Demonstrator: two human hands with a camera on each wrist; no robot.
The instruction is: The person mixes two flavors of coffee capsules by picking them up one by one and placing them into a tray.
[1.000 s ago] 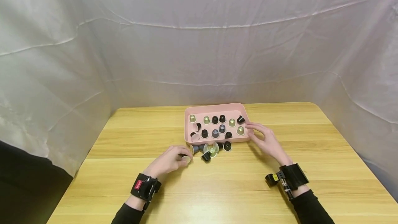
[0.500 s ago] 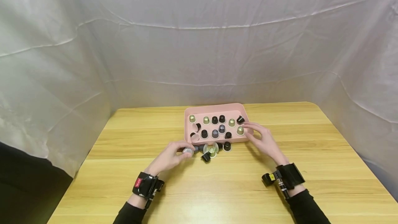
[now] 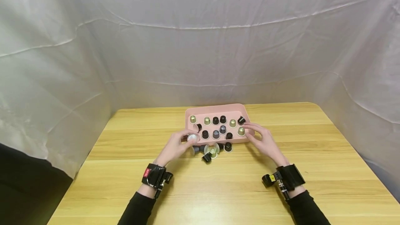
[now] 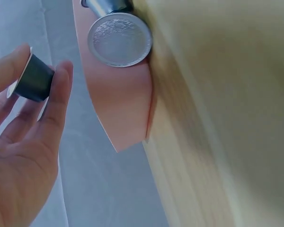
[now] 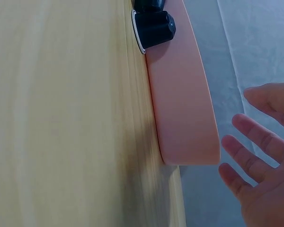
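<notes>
- Your left hand (image 3: 174, 145) is pinching a dark capsule (image 4: 35, 78), a tapering cup whose silvery round lid is facing you, above the 8 o'clock corner of the pink tray (image 3: 215, 109).
- That smooth, round-cornered tray is holding glossy black, blue-grey and greenish-gold capsules (image 3: 216, 134); creased pale cloth (image 3: 200, 58) is hanging at its 12 o'clock.
- At its 6 o'clock, loose capsules (image 3: 207, 158) are resting on the wood-grained table (image 3: 140, 131), some lying sideways.
- Your right hand (image 3: 267, 144) is hovering at its 4 o'clock, thumb and fingers standing apart; whether they're touching the rim, you cannot tell.
</notes>
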